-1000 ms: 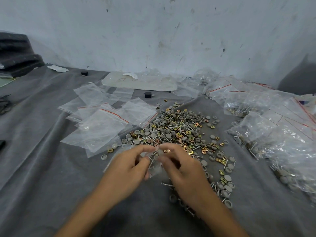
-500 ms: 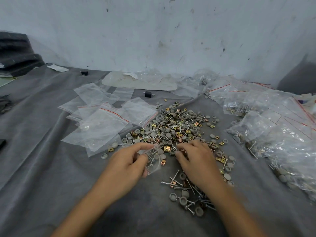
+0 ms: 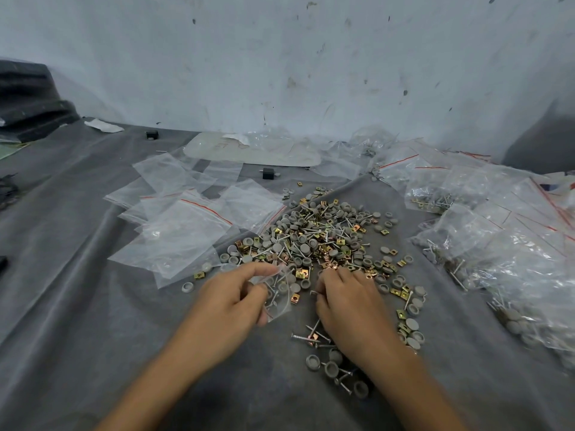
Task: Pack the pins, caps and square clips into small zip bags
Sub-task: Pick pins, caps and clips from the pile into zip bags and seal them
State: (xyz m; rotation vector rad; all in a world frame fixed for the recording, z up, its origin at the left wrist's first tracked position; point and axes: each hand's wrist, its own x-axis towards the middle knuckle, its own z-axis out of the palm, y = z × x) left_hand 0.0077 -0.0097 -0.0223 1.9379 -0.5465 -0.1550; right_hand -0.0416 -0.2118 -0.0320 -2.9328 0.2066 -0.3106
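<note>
The work surface is a grey cloth (image 3: 77, 306) spread in front of a marked white wall (image 3: 280, 57). A loose pile (image 3: 317, 237) of pins, grey caps and brass-coloured square clips lies at the centre of the cloth, with scattered parts trailing toward the near right. The left hand (image 3: 230, 303) holds a small zip bag (image 3: 280, 293) just near of the pile. Its thumb and forefinger pinch the bag's upper edge and the other fingers are curled beneath it. The bag already contains several pins, some caps and at least one square clip. The right hand (image 3: 348, 303) rests palm down at the near edge of the pile, just right of the bag, with the fingers bent down onto the parts. The fingertips are hidden, so it cannot be told whether this hand has hold of a part. A few pins (image 3: 311, 335) and caps (image 3: 329, 368) lie on the cloth beside and under the right wrist. A stack of empty zip bags (image 3: 183, 231) with red seal strips lies left of the pile. Filled bags (image 3: 497, 244) are heaped along the right side. A small black block (image 3: 267, 173) sits beyond the pile, and a dark stacked object (image 3: 28, 98) stands at the far left.
</note>
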